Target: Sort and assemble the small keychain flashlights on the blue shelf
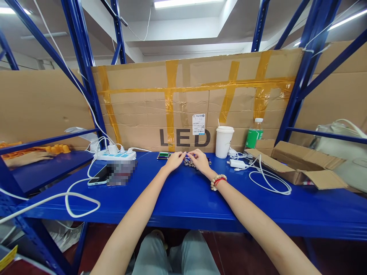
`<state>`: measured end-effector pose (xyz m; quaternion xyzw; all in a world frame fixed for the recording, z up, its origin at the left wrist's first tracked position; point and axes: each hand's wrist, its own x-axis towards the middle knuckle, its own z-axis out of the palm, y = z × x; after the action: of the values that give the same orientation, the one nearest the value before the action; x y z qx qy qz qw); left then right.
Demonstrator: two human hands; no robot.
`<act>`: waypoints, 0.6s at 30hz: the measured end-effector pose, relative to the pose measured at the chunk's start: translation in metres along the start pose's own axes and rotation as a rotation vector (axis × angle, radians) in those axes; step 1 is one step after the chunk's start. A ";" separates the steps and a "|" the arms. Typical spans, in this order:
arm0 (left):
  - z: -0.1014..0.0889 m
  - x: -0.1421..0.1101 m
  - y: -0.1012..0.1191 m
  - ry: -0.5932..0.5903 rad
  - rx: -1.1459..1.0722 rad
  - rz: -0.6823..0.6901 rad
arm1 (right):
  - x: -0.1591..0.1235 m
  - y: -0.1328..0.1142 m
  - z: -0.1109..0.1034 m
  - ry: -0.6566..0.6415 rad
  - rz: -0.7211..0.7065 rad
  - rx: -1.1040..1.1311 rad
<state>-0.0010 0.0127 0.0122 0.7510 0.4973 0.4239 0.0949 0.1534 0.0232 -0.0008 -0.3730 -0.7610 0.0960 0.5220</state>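
Observation:
Both arms reach forward over the blue shelf top (183, 198). My left hand (174, 160) and my right hand (200, 160) meet fingertip to fingertip near the cardboard wall, each closed in a pinch. Whatever lies between the fingertips is too small to name. Just under and behind my right hand is a pile of small metallic pieces (189, 162), partly hidden by the fingers. Beside my left hand lies a small flat dark item with green and white on it (163, 156). A beaded bracelet (213, 183) and a red band circle my right wrist.
At left are a power strip (114, 154) with plugs, a phone (99, 176) and loose white cable (83, 195). A white cup (224, 142), a green-labelled bottle (254, 134), a charger (237, 164) and an open cardboard box (298, 162) stand right. Blue posts (301, 84) frame the shelf.

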 end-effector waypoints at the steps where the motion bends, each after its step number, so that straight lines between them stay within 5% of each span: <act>1: 0.000 0.000 0.000 -0.002 -0.007 -0.019 | 0.000 0.000 0.000 0.004 -0.007 0.002; 11: 0.000 0.003 0.000 0.026 -0.126 -0.187 | 0.001 0.002 0.000 -0.007 -0.047 -0.022; 18: 0.000 0.005 -0.006 0.070 -0.137 -0.163 | -0.002 -0.004 -0.002 -0.072 -0.038 -0.023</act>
<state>-0.0039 0.0198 0.0114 0.6845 0.5297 0.4737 0.1630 0.1537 0.0189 0.0008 -0.3608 -0.7873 0.0907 0.4917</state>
